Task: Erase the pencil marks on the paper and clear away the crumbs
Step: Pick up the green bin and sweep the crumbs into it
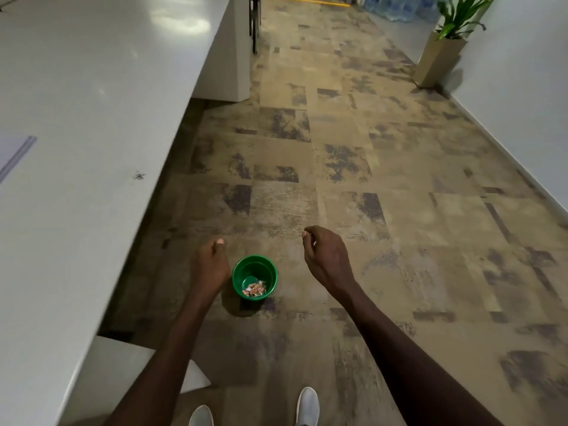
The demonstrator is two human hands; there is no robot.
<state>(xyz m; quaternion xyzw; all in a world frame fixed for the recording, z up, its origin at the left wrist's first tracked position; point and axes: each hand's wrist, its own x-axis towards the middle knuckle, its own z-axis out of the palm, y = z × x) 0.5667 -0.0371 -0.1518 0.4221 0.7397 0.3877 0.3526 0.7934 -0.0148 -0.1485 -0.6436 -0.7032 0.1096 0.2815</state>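
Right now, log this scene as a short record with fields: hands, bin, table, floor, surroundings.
left hand: loosely curled, beside the bin, nothing visible in its fingers
right hand: loosely curled, apart from the bin, nothing visible in it
bin: green bin upright on the floor between the hands, small colourful scraps at its bottom
table: white table along the left, sheet of paper at its far left edge
floor: patchy brown carpet tiles
surroundings: potted plant by the right wall
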